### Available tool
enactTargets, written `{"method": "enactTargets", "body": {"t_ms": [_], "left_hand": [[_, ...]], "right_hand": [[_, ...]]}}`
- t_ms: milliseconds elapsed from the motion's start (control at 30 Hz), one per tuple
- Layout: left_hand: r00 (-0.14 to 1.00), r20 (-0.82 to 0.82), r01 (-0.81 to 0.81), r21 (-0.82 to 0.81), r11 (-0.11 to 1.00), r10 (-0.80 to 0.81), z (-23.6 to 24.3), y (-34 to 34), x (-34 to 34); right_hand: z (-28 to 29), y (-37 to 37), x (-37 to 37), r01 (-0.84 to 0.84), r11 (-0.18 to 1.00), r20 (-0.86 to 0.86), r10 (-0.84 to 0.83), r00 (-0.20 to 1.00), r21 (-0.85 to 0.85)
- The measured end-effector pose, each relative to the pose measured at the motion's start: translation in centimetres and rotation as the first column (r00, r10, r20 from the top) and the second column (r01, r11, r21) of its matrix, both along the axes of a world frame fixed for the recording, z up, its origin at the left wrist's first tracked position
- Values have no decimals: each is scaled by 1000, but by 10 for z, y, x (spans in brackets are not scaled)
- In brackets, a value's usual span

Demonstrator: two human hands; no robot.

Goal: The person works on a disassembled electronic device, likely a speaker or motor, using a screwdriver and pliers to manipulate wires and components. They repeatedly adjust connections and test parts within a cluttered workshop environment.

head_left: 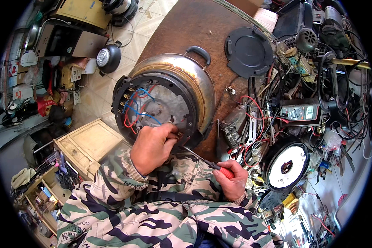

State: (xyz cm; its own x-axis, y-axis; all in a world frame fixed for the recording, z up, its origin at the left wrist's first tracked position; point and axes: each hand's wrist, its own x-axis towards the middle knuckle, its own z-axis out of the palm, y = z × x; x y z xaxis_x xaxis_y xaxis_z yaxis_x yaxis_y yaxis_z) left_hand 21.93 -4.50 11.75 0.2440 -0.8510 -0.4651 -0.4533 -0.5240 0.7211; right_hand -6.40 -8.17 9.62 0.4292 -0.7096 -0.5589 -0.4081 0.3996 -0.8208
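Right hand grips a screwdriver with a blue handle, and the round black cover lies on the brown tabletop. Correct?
Not quite: the handle is red, not blue, as the head view shows. The right hand does grip the screwdriver, and the round black cover lies on the brown tabletop.

Worktop (163,35): brown, surface worn. Past its left edge, pale patterned floor tiles (91,93), brightly lit. Toward the near end of that side, a light-wood cabinet (87,140); farther left, open wooden compartments (39,182) holding clutter.
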Motion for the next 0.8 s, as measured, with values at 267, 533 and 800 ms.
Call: {"method": "enactTargets", "body": {"t_ms": [267,533,800], "left_hand": [[994,99,28,68,997,-34,6,-5,-3],[992,107,65,55,996,-71,2,-3,-2],[998,18,61,6,998,-62,1,0,2]], "right_hand": [[-1,-3,0,-1,1000,-6,1,1000,26],[-2,-2,-2,-19,999,-12,18,1000,-26],[1,0,0,11,1000,-7,-12,1000,-21]]}}
